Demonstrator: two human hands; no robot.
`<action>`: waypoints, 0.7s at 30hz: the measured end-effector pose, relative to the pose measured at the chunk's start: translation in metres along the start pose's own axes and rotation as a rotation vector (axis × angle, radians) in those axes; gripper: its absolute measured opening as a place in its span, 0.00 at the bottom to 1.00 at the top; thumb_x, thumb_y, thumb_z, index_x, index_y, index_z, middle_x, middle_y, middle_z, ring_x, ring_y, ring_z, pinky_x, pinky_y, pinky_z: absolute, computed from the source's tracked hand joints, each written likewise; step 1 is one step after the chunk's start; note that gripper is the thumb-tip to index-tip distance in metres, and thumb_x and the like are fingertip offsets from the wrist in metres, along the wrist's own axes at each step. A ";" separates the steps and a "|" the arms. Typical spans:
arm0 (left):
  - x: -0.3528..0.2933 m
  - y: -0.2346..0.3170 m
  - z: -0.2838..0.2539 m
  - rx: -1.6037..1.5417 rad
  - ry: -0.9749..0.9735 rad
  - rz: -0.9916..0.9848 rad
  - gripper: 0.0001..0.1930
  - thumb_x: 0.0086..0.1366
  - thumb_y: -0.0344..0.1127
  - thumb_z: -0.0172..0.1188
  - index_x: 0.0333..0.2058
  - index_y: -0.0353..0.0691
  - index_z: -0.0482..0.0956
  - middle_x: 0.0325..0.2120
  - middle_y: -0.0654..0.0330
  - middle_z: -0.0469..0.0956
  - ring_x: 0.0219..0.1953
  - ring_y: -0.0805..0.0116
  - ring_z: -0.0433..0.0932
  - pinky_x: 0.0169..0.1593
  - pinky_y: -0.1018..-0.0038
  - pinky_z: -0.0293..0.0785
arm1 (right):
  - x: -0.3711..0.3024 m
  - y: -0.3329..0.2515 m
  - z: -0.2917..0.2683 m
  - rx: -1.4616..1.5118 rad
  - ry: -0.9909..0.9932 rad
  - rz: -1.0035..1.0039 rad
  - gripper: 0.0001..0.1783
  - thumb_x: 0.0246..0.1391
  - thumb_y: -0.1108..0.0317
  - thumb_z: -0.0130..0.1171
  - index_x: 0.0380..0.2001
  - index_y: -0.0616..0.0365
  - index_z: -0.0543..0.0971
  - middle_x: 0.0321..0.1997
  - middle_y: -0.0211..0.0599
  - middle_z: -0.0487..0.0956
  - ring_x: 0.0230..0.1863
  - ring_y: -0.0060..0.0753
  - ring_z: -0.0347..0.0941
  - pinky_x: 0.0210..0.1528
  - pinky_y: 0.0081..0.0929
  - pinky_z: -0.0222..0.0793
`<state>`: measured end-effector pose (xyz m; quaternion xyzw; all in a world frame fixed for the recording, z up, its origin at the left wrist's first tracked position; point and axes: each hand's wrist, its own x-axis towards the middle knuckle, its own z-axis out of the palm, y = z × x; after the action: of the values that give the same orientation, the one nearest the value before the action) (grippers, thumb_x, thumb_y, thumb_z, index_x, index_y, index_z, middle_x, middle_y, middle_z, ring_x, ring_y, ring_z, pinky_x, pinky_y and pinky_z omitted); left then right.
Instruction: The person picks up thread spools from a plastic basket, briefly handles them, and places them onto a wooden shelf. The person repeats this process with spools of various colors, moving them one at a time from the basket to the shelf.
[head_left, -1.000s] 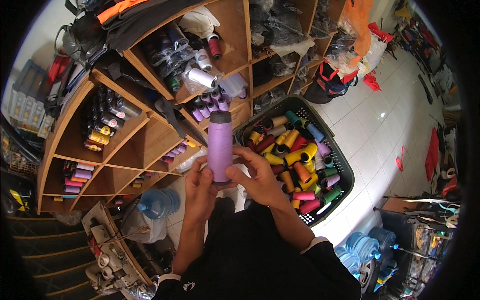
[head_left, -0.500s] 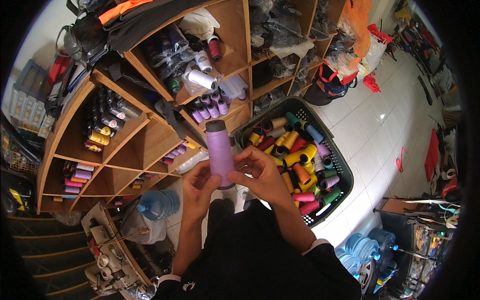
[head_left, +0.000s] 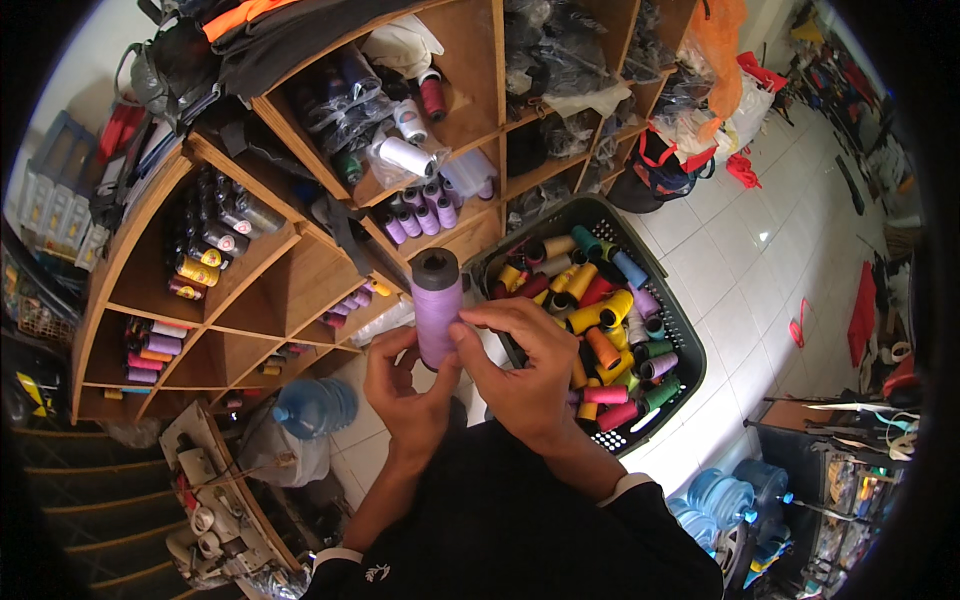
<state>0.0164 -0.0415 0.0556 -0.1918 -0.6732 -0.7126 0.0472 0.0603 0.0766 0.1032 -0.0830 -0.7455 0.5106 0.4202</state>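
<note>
We hold a purple spool (head_left: 437,312) between our hands, left of the basket (head_left: 686,322).
Our left hand (head_left: 408,388) grips its lower end; our right hand (head_left: 522,362) is half curled, fingertips at its side, whether pinching thread we cannot tell. Floor (head_left: 735,262) stretches beyond the basket's right rim; coloured spools (head_left: 604,347) heap inside it.

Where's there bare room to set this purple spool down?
Widest: tiled floor between the dark green basket and the red cloth, a thin red loop aside. The shelf cubby just right of the yellow cones also looks bare. Crowded: the basket, heaped with spools.
</note>
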 end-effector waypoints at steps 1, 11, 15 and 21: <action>-0.002 -0.002 0.001 0.025 0.020 0.042 0.22 0.48 0.20 0.69 0.40 0.30 0.69 0.40 0.53 0.71 0.45 0.66 0.74 0.50 0.71 0.74 | 0.000 0.000 0.001 -0.006 0.009 -0.009 0.09 0.41 0.79 0.67 0.31 0.63 0.81 0.30 0.40 0.81 0.31 0.33 0.77 0.35 0.24 0.71; 0.001 -0.007 -0.006 0.237 0.074 0.282 0.22 0.46 0.21 0.71 0.39 0.30 0.69 0.37 0.53 0.71 0.44 0.66 0.73 0.48 0.72 0.71 | 0.004 0.001 0.007 0.007 -0.022 -0.066 0.04 0.46 0.80 0.61 0.27 0.63 0.76 0.24 0.36 0.75 0.26 0.30 0.72 0.31 0.23 0.66; 0.002 -0.002 -0.003 -0.123 0.042 -0.072 0.20 0.51 0.21 0.67 0.41 0.31 0.69 0.39 0.55 0.72 0.44 0.68 0.73 0.48 0.71 0.71 | -0.004 0.018 0.008 0.227 -0.087 0.166 0.04 0.52 0.77 0.57 0.28 0.62 0.71 0.24 0.33 0.71 0.26 0.24 0.67 0.30 0.22 0.63; 0.011 -0.008 -0.023 -0.449 -0.112 -0.358 0.18 0.59 0.27 0.61 0.47 0.32 0.68 0.44 0.56 0.73 0.46 0.69 0.73 0.51 0.73 0.69 | -0.006 0.039 0.000 0.213 -0.293 0.368 0.09 0.55 0.76 0.56 0.39 0.63 0.72 0.37 0.34 0.72 0.36 0.23 0.69 0.38 0.21 0.66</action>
<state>-0.0016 -0.0608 0.0513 -0.1143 -0.5235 -0.8290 -0.1601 0.0525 0.0918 0.0675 -0.0977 -0.7128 0.6606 0.2144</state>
